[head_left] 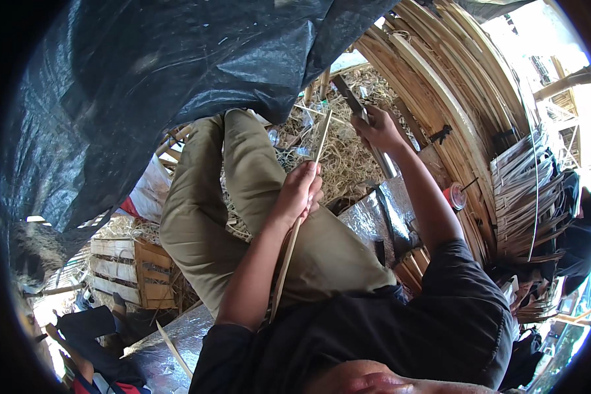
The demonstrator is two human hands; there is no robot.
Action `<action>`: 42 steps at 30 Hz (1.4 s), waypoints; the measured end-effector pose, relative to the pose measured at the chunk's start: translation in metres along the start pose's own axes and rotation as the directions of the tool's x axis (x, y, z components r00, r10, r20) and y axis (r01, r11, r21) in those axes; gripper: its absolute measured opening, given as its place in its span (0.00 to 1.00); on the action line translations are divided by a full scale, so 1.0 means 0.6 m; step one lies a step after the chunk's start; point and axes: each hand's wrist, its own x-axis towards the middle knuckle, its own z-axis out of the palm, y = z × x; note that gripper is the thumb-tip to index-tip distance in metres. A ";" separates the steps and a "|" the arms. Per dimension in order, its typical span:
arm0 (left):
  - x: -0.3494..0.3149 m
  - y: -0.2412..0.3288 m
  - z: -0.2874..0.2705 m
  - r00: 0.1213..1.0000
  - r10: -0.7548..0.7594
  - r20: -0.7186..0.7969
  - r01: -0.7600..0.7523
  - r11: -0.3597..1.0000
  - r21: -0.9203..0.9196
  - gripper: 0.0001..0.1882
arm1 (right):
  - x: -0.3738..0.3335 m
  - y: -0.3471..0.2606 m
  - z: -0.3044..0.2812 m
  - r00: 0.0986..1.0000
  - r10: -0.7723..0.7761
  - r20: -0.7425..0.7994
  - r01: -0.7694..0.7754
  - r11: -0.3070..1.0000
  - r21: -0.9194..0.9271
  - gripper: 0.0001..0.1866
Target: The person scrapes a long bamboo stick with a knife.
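Note:
My left hand (299,192) is closed round a long, thin bamboo strip (284,269) in front of my thigh. The strip slants from beside my body up past the fist, and its far end (324,130) points away from me. Farther right, my right hand (378,131) grips a knife with a dark, flat blade (348,95) pointing up and to the left. A pale, straight shaft, seemingly the knife's handle (384,164), runs below the fist. Blade and strip are apart.
Dark plastic sheeting (243,59) hangs ahead and left. Stacked bamboo slats (440,79) and a bundle of thin strips (522,197) stand right, near a lidded cup (454,196). Shavings (345,157) cover the ground. A wooden crate (131,272) and another person (92,335) are lower left.

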 end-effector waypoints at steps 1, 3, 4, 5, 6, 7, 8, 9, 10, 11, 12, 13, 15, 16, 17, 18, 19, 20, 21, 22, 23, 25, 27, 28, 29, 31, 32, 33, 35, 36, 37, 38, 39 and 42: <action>0.004 -0.001 -0.002 1.000 -0.008 0.008 0.008 1.000 0.003 0.12 | -0.005 -0.009 0.002 1.000 0.005 -0.010 -0.005 1.000 0.001 0.12; 0.011 -0.006 -0.008 0.999 0.039 0.033 -0.041 0.998 0.055 0.13 | -0.010 -0.015 0.008 0.987 -0.154 -0.038 0.149 0.983 -0.109 0.15; 0.012 -0.005 -0.005 0.999 0.036 0.039 -0.038 0.998 0.057 0.13 | -0.007 -0.011 0.018 0.971 -0.222 -0.088 0.200 0.956 -0.212 0.21; 0.009 -0.003 -0.003 0.999 0.030 0.026 -0.031 0.999 0.044 0.14 | -0.012 -0.034 0.031 0.972 -0.221 -0.085 0.199 0.957 -0.212 0.21; 0.007 -0.001 -0.003 1.000 0.024 0.012 -0.025 0.999 0.031 0.15 | -0.018 -0.060 0.039 0.985 -0.150 -0.080 0.117 0.938 -0.326 0.24; 0.005 0.002 0.001 1.000 0.022 0.011 -0.023 0.999 0.028 0.15 | -0.025 -0.079 0.046 0.993 -0.078 -0.087 0.033 0.899 -0.437 0.27; 0.005 0.004 0.005 1.000 0.017 0.019 -0.018 0.999 0.038 0.15 | -0.016 -0.076 0.050 0.992 -0.071 -0.103 0.015 0.885 -0.466 0.31; 0.003 0.007 0.009 1.000 0.012 0.026 -0.013 0.999 0.048 0.16 | -0.008 -0.070 0.056 0.993 -0.068 -0.100 0.013 0.884 -0.467 0.31; 0.000 0.010 0.010 1.000 0.014 0.025 -0.015 0.999 0.050 0.17 | -0.001 -0.068 0.065 0.981 -0.162 -0.109 0.086 0.860 -0.503 0.30; -0.001 0.010 0.007 1.000 0.015 0.020 -0.016 0.999 0.045 0.17 | 0.002 -0.067 0.071 0.960 -0.254 -0.114 0.155 0.828 -0.540 0.30; -0.002 0.009 0.004 1.000 0.015 0.015 -0.016 0.999 0.035 0.17 | 0.002 -0.065 0.074 0.964 -0.248 -0.095 0.163 0.836 -0.524 0.28; -0.002 0.008 0.002 1.000 0.013 0.014 -0.014 1.000 0.026 0.17 | 0.002 -0.055 0.080 0.965 -0.244 -0.093 0.161 0.836 -0.524 0.28; -0.005 0.006 -0.002 1.000 0.001 0.025 -0.001 1.000 0.002 0.16 | 0.002 -0.027 0.097 0.911 -0.393 -0.127 0.253 0.774 -0.581 0.26; -0.007 0.004 -0.006 0.999 -0.009 0.033 0.010 1.000 -0.019 0.16 | -0.007 -0.041 0.103 0.935 -0.336 -0.116 0.219 0.800 -0.558 0.25; -0.008 0.001 -0.010 0.999 -0.015 0.028 0.015 1.000 -0.023 0.16 | -0.014 -0.047 0.106 0.938 -0.329 -0.112 0.215 0.803 -0.556 0.25; -0.006 -0.002 -0.015 0.999 -0.019 0.027 0.020 0.998 -0.051 0.15 | -0.019 -0.051 0.109 0.950 -0.312 -0.011 0.249 0.780 -0.574 0.26; -0.006 0.000 -0.013 0.999 -0.021 0.028 0.023 0.997 -0.076 0.14 | -0.027 -0.056 0.111 0.952 -0.293 0.088 0.287 0.756 -0.588 0.26; -0.003 0.004 -0.011 0.999 -0.024 0.025 0.026 0.997 -0.078 0.14 | -0.044 -0.063 0.124 0.986 -0.140 0.090 0.166 0.830 -0.532 0.27; 0.001 0.009 -0.008 1.000 -0.005 -0.013 0.003 0.993 -0.117 0.15 | -0.040 -0.036 0.140 0.954 -0.300 0.026 0.264 0.792 -0.551 0.29; -0.001 0.007 -0.004 0.999 0.006 -0.049 -0.014 0.988 -0.157 0.15 | -0.034 -0.017 0.138 0.934 -0.353 0.047 0.318 0.768 -0.556 0.30; -0.005 0.005 -0.008 0.999 0.004 -0.051 -0.012 0.988 -0.155 0.15 | -0.017 -0.027 0.133 0.908 -0.414 0.069 0.379 0.738 -0.559 0.31; -0.016 0.000 -0.017 0.998 -0.005 0.057 0.011 0.994 -0.108 0.15 | 0.005 -0.065 0.104 0.998 -0.041 -0.038 0.017 0.870 -0.493 0.32; -0.018 0.004 -0.015 0.996 -0.022 0.085 0.033 0.990 -0.136 0.16 | 0.018 -0.054 0.082 0.988 -0.153 -0.027 0.104 0.781 -0.616 0.26; -0.017 0.008 -0.008 0.993 0.013 0.119 -0.001 0.994 -0.108 0.16 | -0.003 -0.046 0.103 0.983 -0.138 0.123 0.185 0.703 -0.687 0.24; -0.021 0.011 -0.003 0.987 0.045 0.153 -0.033 0.996 -0.081 0.16 | -0.035 -0.039 0.126 0.958 -0.104 0.267 0.273 0.619 -0.737 0.21; -0.018 0.012 0.000 0.989 0.042 0.144 -0.029 0.995 -0.092 0.16 | -0.050 0.043 0.159 0.923 -0.123 0.364 0.312 0.794 -0.522 0.22; -0.017 0.011 -0.003 0.992 0.040 0.122 -0.027 0.994 -0.108 0.16 | -0.048 0.050 0.155 0.968 -0.012 0.250 0.155 0.815 -0.559 0.24; -0.016 0.009 -0.005 0.994 0.036 0.101 -0.024 0.992 -0.123 0.16 | -0.044 0.056 0.147 0.986 0.101 0.130 -0.008 0.817 -0.577 0.26; -0.019 0.007 -0.018 0.997 0.026 0.069 -0.015 0.988 -0.157 0.16 | -0.037 0.034 0.127 0.992 0.037 -0.118 -0.092 0.856 -0.509 0.25; -0.020 0.009 -0.023 0.999 0.010 0.051 -0.001 0.984 -0.176 0.15 | -0.026 0.006 0.110 0.909 0.395 -0.131 -0.415 0.841 -0.347 0.28; -0.012 0.008 -0.019 0.998 -0.012 0.057 0.023 0.981 -0.195 0.15 | -0.031 0.029 0.076 0.942 0.308 -0.134 -0.329 0.928 -0.177 0.29; -0.010 0.009 -0.018 0.998 -0.018 0.054 0.028 0.980 -0.195 0.15 | -0.037 0.004 0.065 0.949 0.281 -0.141 -0.293 0.953 -0.076 0.29; -0.006 0.011 -0.015 0.999 -0.035 0.021 0.038 0.985 -0.166 0.15 | -0.043 -0.026 0.053 0.955 0.254 -0.151 -0.254 0.967 0.024 0.29; 0.014 0.006 -0.011 0.998 -0.057 -0.007 0.056 0.990 -0.127 0.15 | -0.034 -0.062 0.041 0.960 0.244 -0.136 -0.256 0.964 -0.072 0.30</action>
